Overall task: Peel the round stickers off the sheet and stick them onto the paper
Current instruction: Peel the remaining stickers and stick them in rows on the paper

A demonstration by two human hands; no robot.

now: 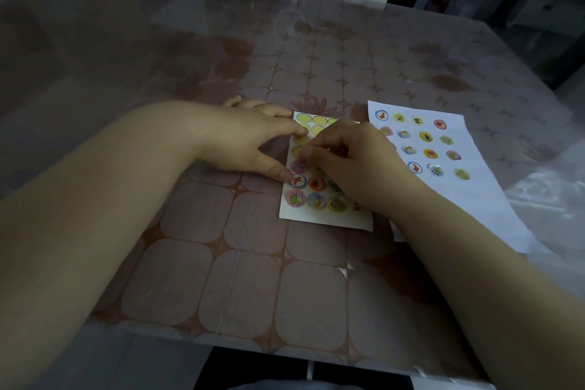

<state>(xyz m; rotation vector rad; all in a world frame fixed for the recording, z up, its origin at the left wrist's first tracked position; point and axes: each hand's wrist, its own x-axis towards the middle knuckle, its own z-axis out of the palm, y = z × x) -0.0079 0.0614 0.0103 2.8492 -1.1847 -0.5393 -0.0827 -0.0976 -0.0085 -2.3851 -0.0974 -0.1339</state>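
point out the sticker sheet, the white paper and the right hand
sticker sheet [316, 216], head view, bare bottom margin
white paper [481, 199], head view, bare lower part
right hand [354, 165], head view, back of the hand

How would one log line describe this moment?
step: peeling | left hand: presses sticker sheet | right hand: pinches at sheet's middle | paper: round stickers already stuck
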